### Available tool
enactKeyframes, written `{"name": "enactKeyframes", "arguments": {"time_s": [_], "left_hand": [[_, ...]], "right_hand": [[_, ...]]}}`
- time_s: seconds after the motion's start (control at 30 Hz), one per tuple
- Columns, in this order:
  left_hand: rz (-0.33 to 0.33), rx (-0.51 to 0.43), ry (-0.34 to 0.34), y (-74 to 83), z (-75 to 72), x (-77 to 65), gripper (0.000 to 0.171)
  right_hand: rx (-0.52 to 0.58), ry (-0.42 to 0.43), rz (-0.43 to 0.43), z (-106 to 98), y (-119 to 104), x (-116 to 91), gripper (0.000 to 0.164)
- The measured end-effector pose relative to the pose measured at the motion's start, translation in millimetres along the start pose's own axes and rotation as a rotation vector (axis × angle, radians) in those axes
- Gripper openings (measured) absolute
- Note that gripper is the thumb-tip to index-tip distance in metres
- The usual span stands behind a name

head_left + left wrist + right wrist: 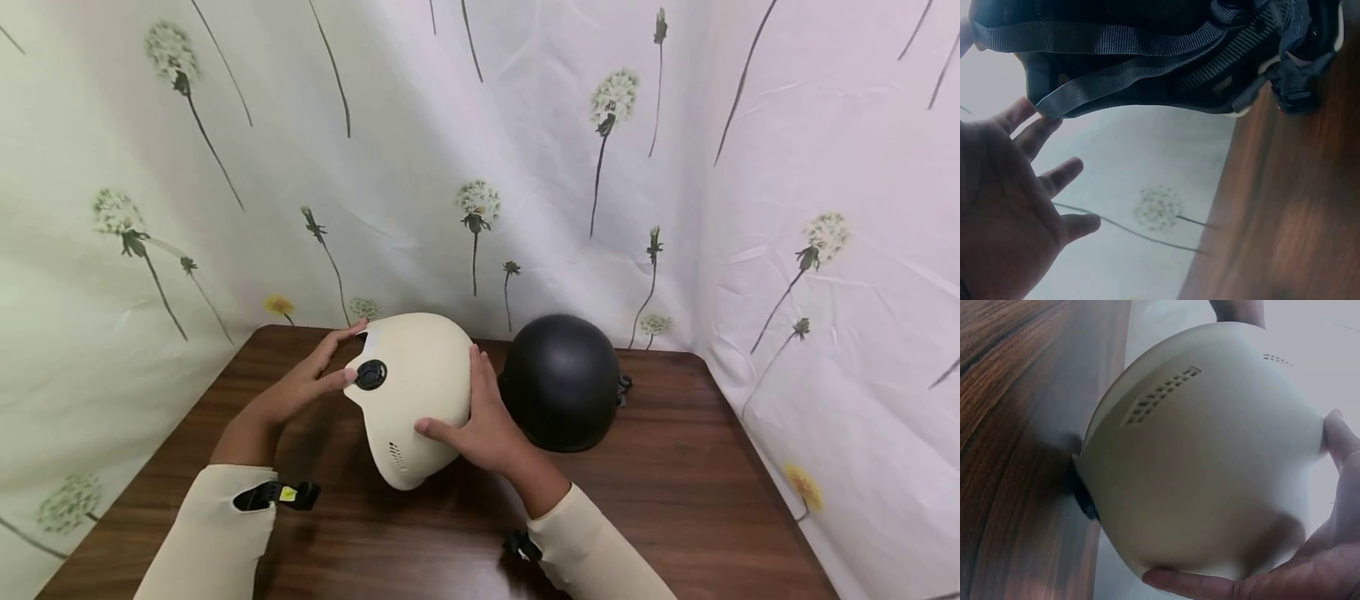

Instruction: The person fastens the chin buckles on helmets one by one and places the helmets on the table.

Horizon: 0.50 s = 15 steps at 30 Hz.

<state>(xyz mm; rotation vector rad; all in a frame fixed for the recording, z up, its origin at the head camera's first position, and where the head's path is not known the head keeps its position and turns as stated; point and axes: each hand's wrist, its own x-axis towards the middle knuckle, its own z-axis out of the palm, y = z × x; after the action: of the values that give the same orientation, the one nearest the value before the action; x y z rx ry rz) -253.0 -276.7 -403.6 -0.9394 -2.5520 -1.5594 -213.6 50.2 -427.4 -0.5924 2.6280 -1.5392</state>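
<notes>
Left fingers (332, 345) pinch the cream helmet (420, 375) by its edge, right fingers (480, 383) grip the opposite side; it's tilted over the counter (675, 517), left of the black helmet (562, 375). Smooth surface plus uneven squeeze could let it slip; swinging right could knock the black helmet. Straps (1129, 39) show only from left wrist, partly cropped; counter contact unclear.

The left-wrist view crops the cream helmet (1154, 90).

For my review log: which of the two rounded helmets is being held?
The smooth, rounded cream helmet: the left hand and right hand both grip it, while the matte black domed helmet rests unheld on the brown wood-grain table.
</notes>
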Motion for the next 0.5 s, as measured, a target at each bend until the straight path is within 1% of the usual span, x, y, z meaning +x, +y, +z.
{"name": "enactKeyframes", "arguments": {"time_s": [0.13,0.3,0.5], "left_hand": [[0.028,-0.089,0.012,-7.6,6.3,-6.1,0.067],[0.03,-0.205,-0.016,-15.1,11.2,-9.1,0.066],[0.031,-0.274,-0.025,-19.4,13.0,-9.0,0.067]], "right_hand": [[-0.017,0.024,-0.008,0,-4,-2,0.128],[-0.044,0.033,0.005,3,-6,-3,0.129],[-0.054,0.038,-0.003,5,-5,-3,0.128]]}}
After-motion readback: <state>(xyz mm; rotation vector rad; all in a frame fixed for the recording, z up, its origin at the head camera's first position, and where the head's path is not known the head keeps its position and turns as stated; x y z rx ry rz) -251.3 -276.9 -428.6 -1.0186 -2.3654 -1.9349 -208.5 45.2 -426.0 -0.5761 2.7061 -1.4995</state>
